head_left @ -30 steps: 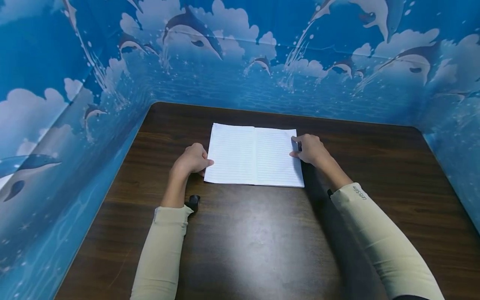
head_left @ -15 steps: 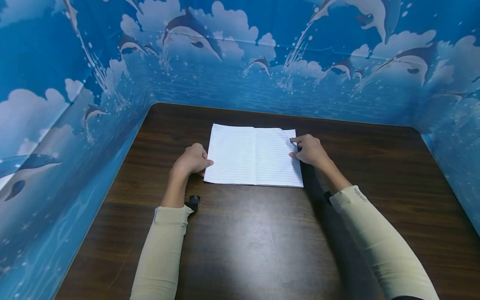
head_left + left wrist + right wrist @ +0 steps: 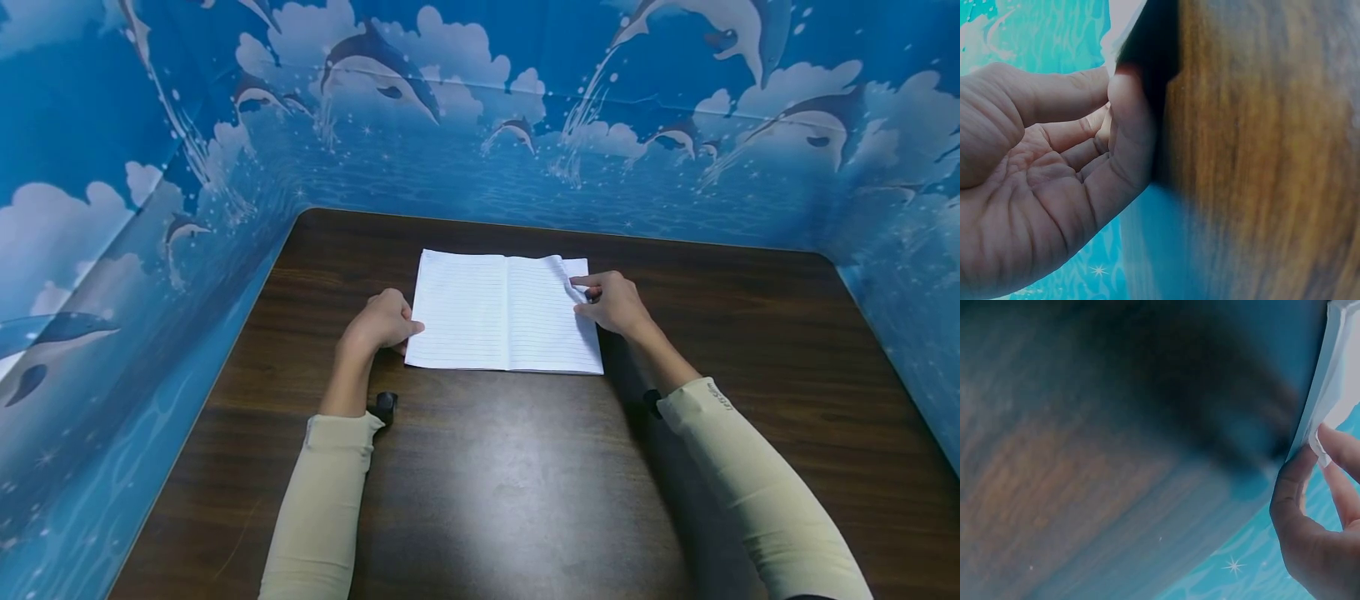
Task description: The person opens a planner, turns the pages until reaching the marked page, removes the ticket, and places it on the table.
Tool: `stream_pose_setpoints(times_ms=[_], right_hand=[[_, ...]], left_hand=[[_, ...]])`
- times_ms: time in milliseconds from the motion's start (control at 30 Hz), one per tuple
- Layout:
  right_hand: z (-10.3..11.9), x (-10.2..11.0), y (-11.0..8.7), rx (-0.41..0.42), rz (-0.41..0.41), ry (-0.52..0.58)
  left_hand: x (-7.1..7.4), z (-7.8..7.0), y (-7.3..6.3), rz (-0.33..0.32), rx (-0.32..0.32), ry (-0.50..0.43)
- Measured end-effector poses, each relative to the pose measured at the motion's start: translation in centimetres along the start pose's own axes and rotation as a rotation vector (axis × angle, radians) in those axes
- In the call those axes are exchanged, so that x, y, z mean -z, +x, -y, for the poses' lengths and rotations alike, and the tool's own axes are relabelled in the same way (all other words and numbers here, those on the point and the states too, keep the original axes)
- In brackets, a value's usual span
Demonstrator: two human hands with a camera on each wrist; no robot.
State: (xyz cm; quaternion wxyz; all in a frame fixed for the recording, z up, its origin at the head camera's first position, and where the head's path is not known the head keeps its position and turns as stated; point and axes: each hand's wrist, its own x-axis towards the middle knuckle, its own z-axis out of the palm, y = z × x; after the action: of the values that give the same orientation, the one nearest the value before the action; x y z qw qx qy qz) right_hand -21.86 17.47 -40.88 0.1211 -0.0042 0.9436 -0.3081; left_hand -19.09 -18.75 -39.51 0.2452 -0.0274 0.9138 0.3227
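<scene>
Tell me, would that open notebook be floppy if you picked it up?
Probably floppy: the notebook looks thin, and a page curls near the right hand. It likely won't roll, being open and flat, not round.

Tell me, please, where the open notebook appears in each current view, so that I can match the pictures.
Head: the notebook lies near the centre, between the left hand and the right hand.
Left wrist: only a pale part of the notebook shows, at the top, left of centre.
Right wrist: part of the notebook shows at the upper right.
Shared landmark: the blue printed backdrop.
</scene>
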Motion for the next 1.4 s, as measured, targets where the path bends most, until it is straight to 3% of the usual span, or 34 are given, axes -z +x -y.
stream_pose_setpoints(times_ms=[200, 400, 567, 833, 1400], right_hand=[[-0.3, 0.0, 0.3, -0.075, 0.02, 0.102], [-1.2, 0.5, 0.7, -0.256, 0.042, 0.308], [-1.9, 0.6, 0.9, -0.33, 0.032, 0.346], [-1.8, 1.2, 0.4, -0.305, 0.044, 0.349], [2.3, 4.6, -0.8, -0.17, 0.036, 0.377]], left_hand=[[0.0, 0.0, 0.0, -0.007, 0.0, -0.001], [0.0, 0.1, -0.1, -0.008, -0.001, -0.005], [0.0, 0.0, -0.2, -0.002, -0.004, -0.002], [0.1, 0.1, 0.0, 0.005, -0.006, -0.006], [0.1, 0.0, -0.1, 0.009, -0.001, 0.008]])
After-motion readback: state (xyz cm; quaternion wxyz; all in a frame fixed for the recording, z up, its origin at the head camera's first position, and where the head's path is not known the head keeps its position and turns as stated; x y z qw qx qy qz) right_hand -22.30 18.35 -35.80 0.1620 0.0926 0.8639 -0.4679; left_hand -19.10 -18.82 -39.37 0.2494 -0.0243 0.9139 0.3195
